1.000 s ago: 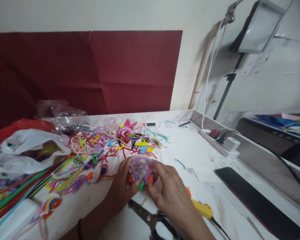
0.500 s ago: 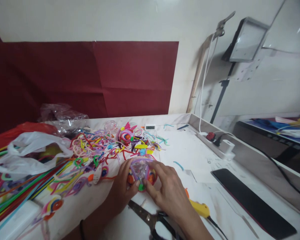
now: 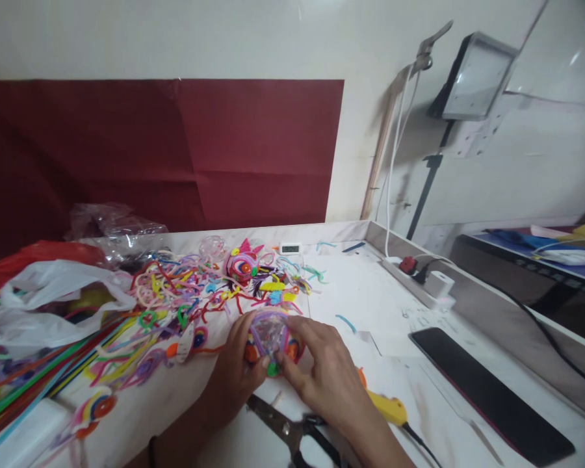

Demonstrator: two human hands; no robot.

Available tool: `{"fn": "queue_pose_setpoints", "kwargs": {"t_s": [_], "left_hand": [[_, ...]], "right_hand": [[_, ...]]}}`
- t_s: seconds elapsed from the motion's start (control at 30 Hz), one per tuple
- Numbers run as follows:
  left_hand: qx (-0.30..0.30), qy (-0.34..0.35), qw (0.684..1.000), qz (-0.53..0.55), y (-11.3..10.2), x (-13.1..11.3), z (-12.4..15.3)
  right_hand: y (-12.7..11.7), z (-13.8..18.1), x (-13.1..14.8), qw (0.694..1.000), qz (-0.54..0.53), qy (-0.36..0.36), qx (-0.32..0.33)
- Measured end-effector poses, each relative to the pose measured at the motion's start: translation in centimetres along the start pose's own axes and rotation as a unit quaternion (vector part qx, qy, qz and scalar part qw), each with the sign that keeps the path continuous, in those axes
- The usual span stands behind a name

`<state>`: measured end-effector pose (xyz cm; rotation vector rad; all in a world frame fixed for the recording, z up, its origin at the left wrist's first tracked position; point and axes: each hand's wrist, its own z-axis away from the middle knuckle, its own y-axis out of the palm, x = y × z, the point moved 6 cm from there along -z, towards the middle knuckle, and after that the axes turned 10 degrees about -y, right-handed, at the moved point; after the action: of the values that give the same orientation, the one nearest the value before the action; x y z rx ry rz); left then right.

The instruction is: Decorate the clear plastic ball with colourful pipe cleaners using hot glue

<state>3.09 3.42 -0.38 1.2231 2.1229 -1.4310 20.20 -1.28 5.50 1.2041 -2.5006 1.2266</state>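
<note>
Both hands are on it now: the small clear ball wrapped in purple, orange and green fuzzy wire (image 3: 269,337) is pinched right between them, low over the white tabletop (image 3: 365,292). Whether it rests on the surface is hard to tell from this angle. The left hand (image 3: 234,377) cups the ball's left side with its fingers curled shut against it. The right hand (image 3: 324,377) closes in from the other side, fingers laid over the top and front, thumb near the green tip. Both forearms run in from the near edge, wrists low. Just below the grip lie the steel scissors with black handles (image 3: 292,432), close under the right wrist, and the yellow glue gun (image 3: 387,408) sits just to its right. Left of the grip and beyond it, the tangle of coloured pipe-cleaner pieces (image 3: 175,305) crowds in tight. To the right the tabletop is bare as far as the flat black slab (image 3: 487,383).
</note>
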Motion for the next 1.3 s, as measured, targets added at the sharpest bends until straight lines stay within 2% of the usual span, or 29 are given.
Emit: {"fn": "queue_pose_setpoints", "kwargs": {"t_s": [0.2,0.8,1.0,1.17,1.3], "left_hand": [[0.004,0.003,1.0,0.004,0.0,-0.3,0.0],[0.025,-0.023,0.999,0.043,-0.1,-0.6,0.2],[0.018,0.057,0.998,-0.026,-0.4,-1.2,0.0],[0.017,0.09,0.993,-0.068,-0.7,-1.5,-0.5],[0.029,0.156,0.981,-0.112,-1.0,-2.2,-0.9]], "right_hand": [[0.0,0.0,-0.3,1.0,0.012,0.013,-0.009],[0.4,0.3,-0.5,0.999,0.039,-0.01,-0.012],[0.5,0.4,-0.7,0.999,0.038,-0.02,-0.017],[0.3,0.2,-0.5,0.999,0.033,-0.026,-0.015],[0.4,0.1,-0.6,1.0,0.022,-0.013,-0.013]]}}
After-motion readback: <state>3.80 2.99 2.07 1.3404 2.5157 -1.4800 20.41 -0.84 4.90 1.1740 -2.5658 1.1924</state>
